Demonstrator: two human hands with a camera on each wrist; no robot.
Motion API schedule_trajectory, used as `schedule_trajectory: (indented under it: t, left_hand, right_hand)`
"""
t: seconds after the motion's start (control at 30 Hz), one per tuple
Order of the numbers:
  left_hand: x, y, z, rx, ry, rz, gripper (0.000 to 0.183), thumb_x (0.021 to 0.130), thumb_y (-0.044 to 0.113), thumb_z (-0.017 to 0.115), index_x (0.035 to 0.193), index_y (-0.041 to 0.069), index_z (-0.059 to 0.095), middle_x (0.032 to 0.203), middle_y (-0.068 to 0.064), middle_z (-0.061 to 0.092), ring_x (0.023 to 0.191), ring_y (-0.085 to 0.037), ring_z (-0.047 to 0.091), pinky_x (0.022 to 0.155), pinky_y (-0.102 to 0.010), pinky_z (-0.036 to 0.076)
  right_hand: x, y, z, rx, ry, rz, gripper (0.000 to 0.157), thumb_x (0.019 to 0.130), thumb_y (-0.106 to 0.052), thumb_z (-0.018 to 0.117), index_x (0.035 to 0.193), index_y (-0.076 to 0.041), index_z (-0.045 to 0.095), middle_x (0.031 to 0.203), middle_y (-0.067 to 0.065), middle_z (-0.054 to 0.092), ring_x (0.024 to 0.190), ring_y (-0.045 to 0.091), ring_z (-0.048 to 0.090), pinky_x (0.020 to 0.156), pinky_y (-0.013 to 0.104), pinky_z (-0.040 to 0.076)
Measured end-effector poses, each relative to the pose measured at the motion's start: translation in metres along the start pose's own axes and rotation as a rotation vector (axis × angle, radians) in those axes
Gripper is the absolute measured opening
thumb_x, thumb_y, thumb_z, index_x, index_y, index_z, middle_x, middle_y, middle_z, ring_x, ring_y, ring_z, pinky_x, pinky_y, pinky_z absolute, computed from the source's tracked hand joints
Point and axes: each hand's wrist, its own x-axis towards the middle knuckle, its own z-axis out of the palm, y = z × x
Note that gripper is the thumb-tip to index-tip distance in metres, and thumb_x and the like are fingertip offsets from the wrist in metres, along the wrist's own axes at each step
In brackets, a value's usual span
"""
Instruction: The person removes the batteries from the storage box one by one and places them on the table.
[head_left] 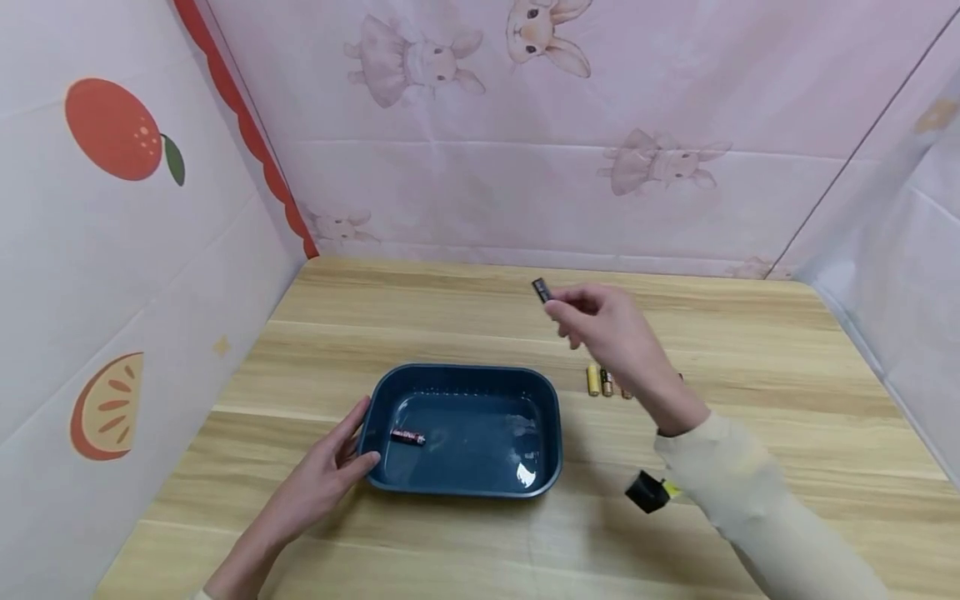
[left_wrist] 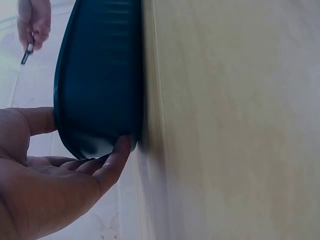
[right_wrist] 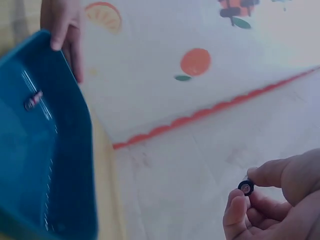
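My right hand [head_left: 611, 325] is raised over the back of the table and pinches a dark battery [head_left: 542, 290] between thumb and fingers. In the right wrist view the battery's round end [right_wrist: 245, 188] faces the camera. A deep blue rectangular dish [head_left: 465, 494] stands on the table, and my left hand [head_left: 322, 475] holds its left end. The thumb is at the rim and the other fingers lie along the outer wall, as the left wrist view shows. Inside the dish, toward its left side, lies one battery [head_left: 407, 437] with a dark and reddish wrapper.
Right of the dish, a yellow battery [head_left: 593, 381] and a black-and-gold battery [head_left: 607, 382] lie side by side, with more partly hidden behind my right forearm. A black object [head_left: 647, 492] with a yellow-green part is near the right sleeve [head_left: 750, 483]. Printed cloth walls [head_left: 480, 200] surround the wooden table [head_left: 420, 542].
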Motion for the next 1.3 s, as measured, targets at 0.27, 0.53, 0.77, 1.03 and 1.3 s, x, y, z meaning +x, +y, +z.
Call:
schedule_trajectory:
  t: [0.27,0.53,0.77,1.03,1.3]
  left_hand:
    - [0.001,0.001,0.000,-0.002,0.005,-0.002,0.075,0.105,0.002,0.057,0.166,0.006,0.012,0.169,-0.023,0.011,0.146,-0.039,0.035,0.110,-0.028,0.041]
    - [0.001,0.003,0.003,-0.004,0.016,-0.010,0.075,0.105,0.002,0.057,0.166,0.007,0.014,0.170,-0.022,0.012,0.148,-0.040,0.032,0.111,-0.032,0.041]
    - [0.000,0.004,0.003,0.006,0.027,-0.015,0.074,0.105,0.001,0.056,0.166,0.008,0.015,0.170,-0.021,0.011,0.148,-0.040,0.033,0.111,-0.030,0.040]
    - [0.001,0.003,0.004,0.004,0.014,-0.005,0.074,0.105,0.001,0.057,0.166,0.006,0.014,0.169,-0.024,0.013,0.146,-0.041,0.036,0.107,-0.024,0.043]
    - [0.000,0.003,0.003,0.002,0.022,-0.022,0.074,0.105,0.003,0.057,0.166,0.006,0.015,0.169,-0.023,0.013,0.146,-0.040,0.035,0.106,-0.022,0.043]
  right_hand:
    - [-0.018,0.014,-0.049,-0.008,0.103,0.045,0.040,0.104,-0.037,0.064,0.124,-0.002,0.066,0.091,0.008,0.064,0.076,0.017,0.061,0.067,0.025,0.050]
    - [-0.031,0.056,-0.088,0.052,0.235,0.088,0.036,0.104,-0.028,0.064,0.120,0.004,0.063,0.082,-0.010,0.065,0.071,0.006,0.059,0.061,0.018,0.055]
    - [-0.047,0.102,-0.105,-0.009,0.288,0.247,0.045,0.103,-0.037,0.064,0.123,0.004,0.063,0.084,-0.012,0.065,0.074,0.007,0.061,0.065,0.020,0.056]
    - [-0.061,0.144,-0.120,0.013,0.324,0.373,0.055,0.104,-0.037,0.062,0.134,0.009,0.059,0.086,-0.019,0.064,0.075,0.005,0.063,0.065,0.021,0.057]
    - [-0.066,0.173,-0.124,0.018,0.260,0.445,0.056,0.102,-0.039,0.064,0.134,0.007,0.062,0.092,-0.014,0.068,0.079,0.008,0.065,0.066,0.026,0.057]
